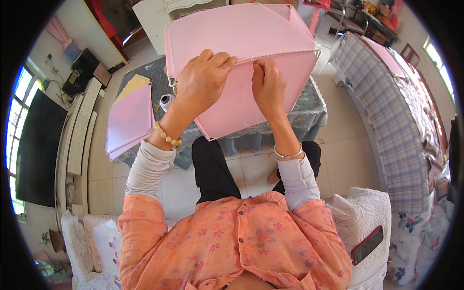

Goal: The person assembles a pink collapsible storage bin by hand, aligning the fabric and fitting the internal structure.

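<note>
Left of the pink wire-edged box (244,92), flat pink panels (129,116) are lying on a covered table (150,73); a white roll (166,100) is resting nearer the box. My left hand (203,82) is curling at the box's stitched edge (290,53); I cannot tell whether it is pinching anything. The box is facing me over the table, hiding its inside. My right hand (268,87) is pressing thumb and finger together at that edge.

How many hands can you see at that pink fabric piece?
2: the left hand, curled at the middle edge of the pink fabric piece, and the right hand, beside it, at that same edge. No others show.
</note>
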A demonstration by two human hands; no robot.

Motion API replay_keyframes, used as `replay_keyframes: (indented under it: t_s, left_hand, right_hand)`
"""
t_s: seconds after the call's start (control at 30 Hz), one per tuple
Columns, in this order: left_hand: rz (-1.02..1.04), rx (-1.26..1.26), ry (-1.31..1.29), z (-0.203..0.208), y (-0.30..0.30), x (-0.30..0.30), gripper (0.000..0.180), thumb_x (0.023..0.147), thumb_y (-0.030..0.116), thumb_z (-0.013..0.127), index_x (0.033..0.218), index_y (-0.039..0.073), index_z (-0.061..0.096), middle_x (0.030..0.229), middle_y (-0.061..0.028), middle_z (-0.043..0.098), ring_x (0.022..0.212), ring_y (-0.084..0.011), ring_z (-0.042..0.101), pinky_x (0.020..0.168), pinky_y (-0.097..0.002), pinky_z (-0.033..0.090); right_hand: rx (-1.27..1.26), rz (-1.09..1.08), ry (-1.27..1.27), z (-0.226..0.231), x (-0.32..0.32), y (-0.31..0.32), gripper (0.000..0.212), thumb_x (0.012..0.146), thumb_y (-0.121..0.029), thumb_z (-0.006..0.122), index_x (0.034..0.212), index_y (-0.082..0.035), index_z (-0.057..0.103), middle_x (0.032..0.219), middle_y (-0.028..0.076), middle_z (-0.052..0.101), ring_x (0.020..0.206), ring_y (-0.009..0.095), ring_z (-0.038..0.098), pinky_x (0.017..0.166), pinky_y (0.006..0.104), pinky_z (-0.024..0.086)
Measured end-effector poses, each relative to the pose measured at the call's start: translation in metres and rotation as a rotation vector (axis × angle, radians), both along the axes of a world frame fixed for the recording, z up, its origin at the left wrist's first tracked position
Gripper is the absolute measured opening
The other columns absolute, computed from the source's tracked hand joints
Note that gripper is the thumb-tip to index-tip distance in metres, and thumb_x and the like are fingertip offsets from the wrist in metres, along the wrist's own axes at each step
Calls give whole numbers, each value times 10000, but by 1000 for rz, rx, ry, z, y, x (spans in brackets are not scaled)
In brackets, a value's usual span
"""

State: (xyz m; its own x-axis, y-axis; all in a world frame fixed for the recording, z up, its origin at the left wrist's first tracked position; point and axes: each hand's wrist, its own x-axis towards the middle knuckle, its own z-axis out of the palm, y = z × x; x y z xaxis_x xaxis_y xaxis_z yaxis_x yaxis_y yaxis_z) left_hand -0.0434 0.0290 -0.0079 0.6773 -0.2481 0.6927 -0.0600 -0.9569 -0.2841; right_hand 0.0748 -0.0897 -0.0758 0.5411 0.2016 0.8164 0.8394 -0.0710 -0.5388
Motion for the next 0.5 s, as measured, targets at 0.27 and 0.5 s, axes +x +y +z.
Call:
replay_keyframes:
  t_s: [0.27, 0.5]
  left_hand:
    - [15, 6, -10, -1, 1, 0, 275, 748, 56, 611, 1016, 74, 672, 929, 4, 620, 810, -206, 557, 675, -323, 505]
    - [-47, -69, -28, 1, 9, 4, 156, 807, 146, 626, 932, 91, 699, 855, -34, 620, 789, -231, 578, 661, -364, 505]
  right_hand:
    - [-188, -49, 113, 30, -20, 1, 117, 893, -65, 511, 1002, -21, 520, 695, 179, 633, 647, 373, 629, 601, 459, 485]
    - [-261, -309, -194, 62, 8, -45, 194, 888, -126, 484, 1037, -52, 583, 823, 159, 661, 764, 355, 645, 693, 455, 492]
